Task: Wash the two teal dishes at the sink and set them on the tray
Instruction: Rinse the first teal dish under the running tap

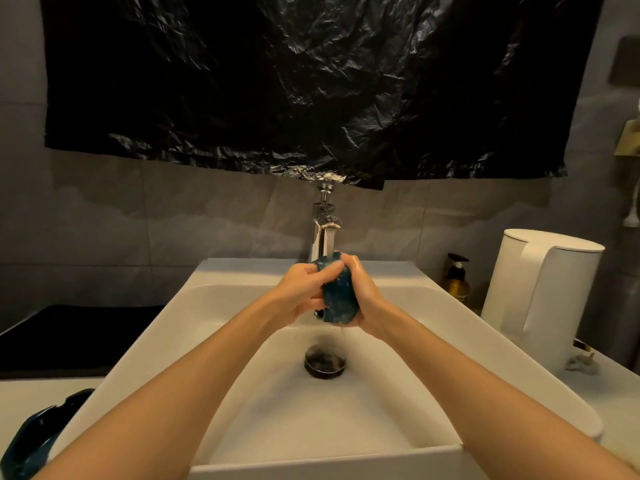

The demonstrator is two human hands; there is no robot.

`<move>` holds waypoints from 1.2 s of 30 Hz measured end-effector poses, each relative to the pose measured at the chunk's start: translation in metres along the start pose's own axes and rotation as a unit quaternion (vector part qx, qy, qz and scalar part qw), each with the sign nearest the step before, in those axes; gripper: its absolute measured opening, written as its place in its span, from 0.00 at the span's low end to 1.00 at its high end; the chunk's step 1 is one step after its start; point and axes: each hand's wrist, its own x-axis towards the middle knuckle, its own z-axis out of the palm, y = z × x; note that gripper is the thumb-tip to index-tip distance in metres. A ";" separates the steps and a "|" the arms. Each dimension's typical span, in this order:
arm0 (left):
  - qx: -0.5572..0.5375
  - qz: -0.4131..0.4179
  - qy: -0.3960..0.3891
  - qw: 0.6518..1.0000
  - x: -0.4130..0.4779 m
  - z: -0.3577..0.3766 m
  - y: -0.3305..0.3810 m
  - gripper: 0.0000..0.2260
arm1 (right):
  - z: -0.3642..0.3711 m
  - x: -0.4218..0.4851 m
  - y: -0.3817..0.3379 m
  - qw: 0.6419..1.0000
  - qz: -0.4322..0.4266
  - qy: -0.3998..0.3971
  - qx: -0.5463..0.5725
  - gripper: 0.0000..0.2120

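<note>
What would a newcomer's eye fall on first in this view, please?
The left hand and right hand grip a teal dish under the running tap, over the white sink. A crinkled black plastic sheet covers the wall above, and a second teal dish lies at lower left.

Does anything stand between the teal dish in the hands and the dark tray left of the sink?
Nothing visible does. The left hand and right hand grip the teal dish under the faucet; only the sink's rim lies before the dark tray. The second teal dish sits nearer, off that path.
</note>
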 end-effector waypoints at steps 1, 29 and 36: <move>-0.031 -0.006 0.036 0.999 0.001 0.000 0.000 0.14 | 0.003 0.001 0.002 1.000 -0.014 0.000 -0.009 0.22; -0.029 0.009 -0.039 0.999 0.002 -0.010 0.001 0.15 | -0.006 0.002 -0.001 0.984 -0.152 -0.071 -0.058 0.18; -0.023 0.011 -0.047 0.999 0.000 -0.013 0.002 0.16 | -0.008 -0.005 -0.004 0.981 -0.152 -0.111 -0.049 0.08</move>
